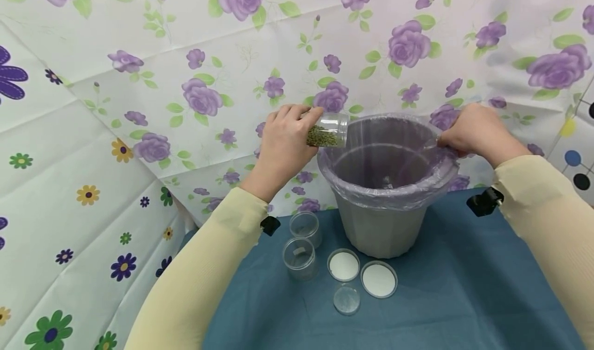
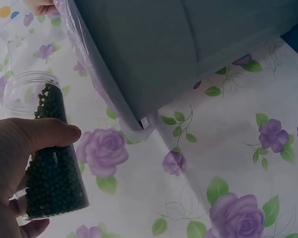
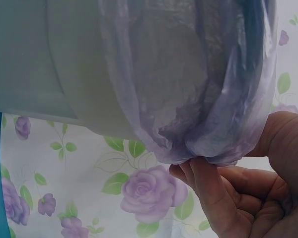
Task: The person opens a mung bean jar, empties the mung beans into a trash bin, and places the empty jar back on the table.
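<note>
My left hand [image 1: 289, 138] grips a clear jar [image 2: 54, 153] part filled with small green beans [image 1: 322, 136]. In the head view the jar lies on its side, its open mouth at the left rim of a grey bin [image 1: 382, 223]. The beans rest along the jar's lower wall. A thin purple bag [image 1: 390, 198] lines the bin and folds over its rim. With curled fingers and thumb, my right hand [image 1: 475, 133] holds the bag-covered rim at the far right. The right wrist view shows those fingertips [image 3: 208, 173] right under the bunched bag edge.
Two clear jars [image 1: 299, 260] stand on the blue cloth [image 1: 445, 293] left of the bin. In front of the bin lie two white-lined lids [image 1: 379, 279] and a clear lid [image 1: 346, 299]. Flowered sheets [image 1: 199, 97] hang close behind and at the left.
</note>
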`<state>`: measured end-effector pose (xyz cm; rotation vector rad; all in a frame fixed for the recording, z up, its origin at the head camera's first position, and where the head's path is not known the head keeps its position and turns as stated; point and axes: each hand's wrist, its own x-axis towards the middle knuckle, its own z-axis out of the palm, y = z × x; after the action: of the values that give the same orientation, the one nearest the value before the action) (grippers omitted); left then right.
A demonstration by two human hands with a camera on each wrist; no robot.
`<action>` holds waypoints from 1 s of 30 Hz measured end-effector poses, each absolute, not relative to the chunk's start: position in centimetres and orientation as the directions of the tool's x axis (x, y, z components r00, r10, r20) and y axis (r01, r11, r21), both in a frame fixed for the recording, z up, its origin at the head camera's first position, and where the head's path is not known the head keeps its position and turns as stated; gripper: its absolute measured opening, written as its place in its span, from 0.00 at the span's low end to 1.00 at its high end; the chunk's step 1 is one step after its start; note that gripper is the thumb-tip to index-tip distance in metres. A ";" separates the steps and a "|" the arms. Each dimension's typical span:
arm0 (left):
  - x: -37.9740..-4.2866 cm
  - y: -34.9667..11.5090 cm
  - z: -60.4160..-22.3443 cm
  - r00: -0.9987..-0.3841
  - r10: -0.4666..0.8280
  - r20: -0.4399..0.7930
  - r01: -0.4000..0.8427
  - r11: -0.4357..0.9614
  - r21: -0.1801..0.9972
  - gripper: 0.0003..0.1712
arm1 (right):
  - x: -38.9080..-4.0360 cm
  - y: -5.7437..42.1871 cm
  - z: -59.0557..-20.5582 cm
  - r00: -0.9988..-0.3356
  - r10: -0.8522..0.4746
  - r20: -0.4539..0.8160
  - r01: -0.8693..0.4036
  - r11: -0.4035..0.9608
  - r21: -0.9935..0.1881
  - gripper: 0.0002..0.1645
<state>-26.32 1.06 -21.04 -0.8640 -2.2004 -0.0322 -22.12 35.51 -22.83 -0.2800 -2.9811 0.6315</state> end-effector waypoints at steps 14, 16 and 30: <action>-26.6 1.2 -21.2 -0.476 0.578 0.663 0.585 0.771 -0.252 0.35 | -22.2 35.5 -23.1 -0.978 0.201 0.056 0.161 0.898 -0.410 0.20; -26.6 1.2 -21.2 -0.472 0.578 0.665 0.584 0.771 -0.256 0.35 | -22.2 35.5 -23.1 -0.978 0.199 0.059 0.158 0.897 -0.413 0.20; -26.8 1.1 -21.4 -0.457 0.586 0.669 0.585 0.765 -0.270 0.35 | -22.2 35.4 -23.1 -0.976 0.205 0.066 0.161 0.899 -0.407 0.20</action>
<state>-26.80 1.14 -21.42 -0.8712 -2.1667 0.0017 -22.20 35.40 -23.13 -0.2863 -2.9562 0.6197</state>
